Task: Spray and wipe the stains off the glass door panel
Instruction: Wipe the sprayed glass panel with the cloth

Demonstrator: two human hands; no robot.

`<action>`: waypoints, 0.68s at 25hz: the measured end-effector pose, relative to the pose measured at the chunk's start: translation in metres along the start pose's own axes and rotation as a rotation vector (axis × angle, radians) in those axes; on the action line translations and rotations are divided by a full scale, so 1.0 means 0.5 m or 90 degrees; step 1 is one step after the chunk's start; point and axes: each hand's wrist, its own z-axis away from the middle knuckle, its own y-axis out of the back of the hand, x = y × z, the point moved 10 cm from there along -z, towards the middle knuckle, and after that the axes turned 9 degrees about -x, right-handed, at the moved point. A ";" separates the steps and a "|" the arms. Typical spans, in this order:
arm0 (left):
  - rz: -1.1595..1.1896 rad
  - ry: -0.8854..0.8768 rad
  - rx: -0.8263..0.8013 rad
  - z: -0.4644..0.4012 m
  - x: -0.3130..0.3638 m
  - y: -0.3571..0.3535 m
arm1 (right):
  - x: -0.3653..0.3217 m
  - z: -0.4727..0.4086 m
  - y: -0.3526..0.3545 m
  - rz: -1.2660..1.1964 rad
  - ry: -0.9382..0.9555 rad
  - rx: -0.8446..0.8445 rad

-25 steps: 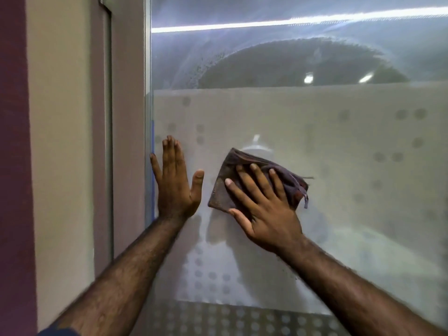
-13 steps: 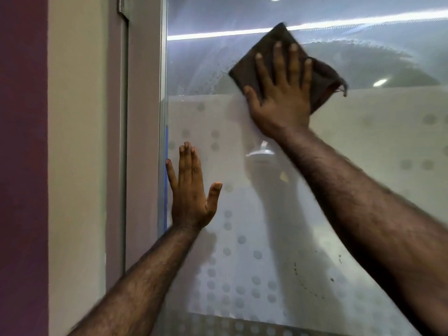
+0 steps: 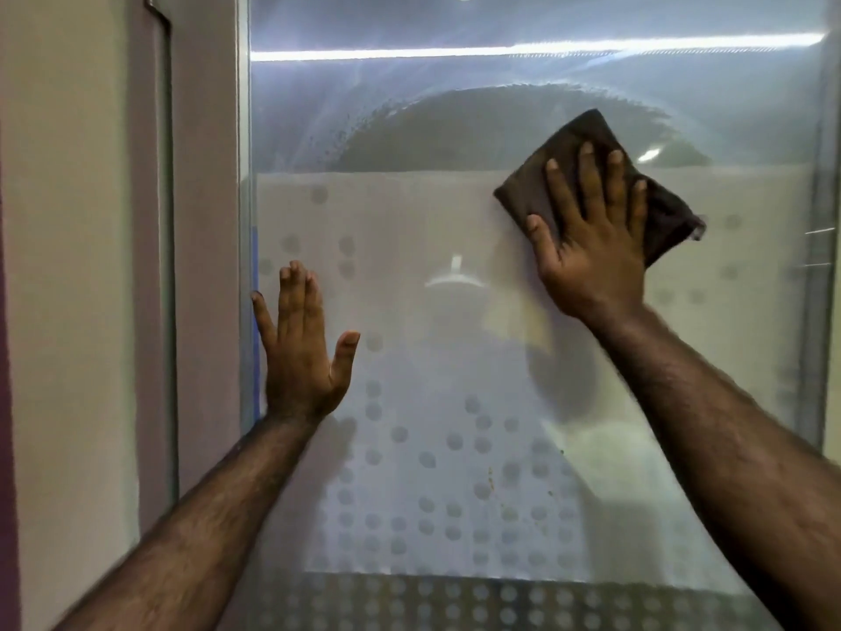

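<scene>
Right hand [image 3: 591, 248] flat, pressing cloth [image 3: 591, 175] on glass panel [image 3: 432, 220]; left hand [image 3: 300, 352] splayed flat.

Cream wall [image 3: 68, 266] w/ mauve frame [image 3: 205, 220] left.

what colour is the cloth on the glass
Dark brown cloth, seen clearly in the head view.

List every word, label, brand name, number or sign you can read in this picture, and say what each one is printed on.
None: no readable text appears anywhere.
The glass door panel carries only a frosted band with a pattern of dots, no letters or numbers.
The brown cloth under the right hand shows no label or brand.
The left hand lies flat on bare glass.
</scene>
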 end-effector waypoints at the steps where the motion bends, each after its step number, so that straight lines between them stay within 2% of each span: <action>1: -0.013 0.003 -0.014 -0.002 0.003 -0.002 | 0.062 0.032 0.004 -0.011 -0.074 0.000; 4: -0.071 -0.022 -0.050 -0.011 0.023 0.001 | 0.168 0.145 -0.001 -0.027 -0.245 -0.010; 7: -0.086 -0.158 -0.050 -0.045 0.088 0.021 | 0.137 0.148 -0.007 -0.029 -0.297 -0.010; 9: -0.042 -0.223 -0.048 -0.089 0.137 0.031 | 0.049 0.122 -0.014 -0.022 -0.222 -0.006; 13: -0.033 -0.219 -0.035 -0.154 0.186 0.024 | -0.149 0.203 -0.075 -0.045 0.011 -0.020; 15: -0.046 -0.213 -0.031 -0.142 0.188 0.010 | -0.191 0.298 -0.107 -0.074 0.089 -0.054; 17: -0.064 -0.240 -0.041 -0.108 0.193 -0.010 | -0.177 0.397 -0.133 -0.077 0.106 -0.092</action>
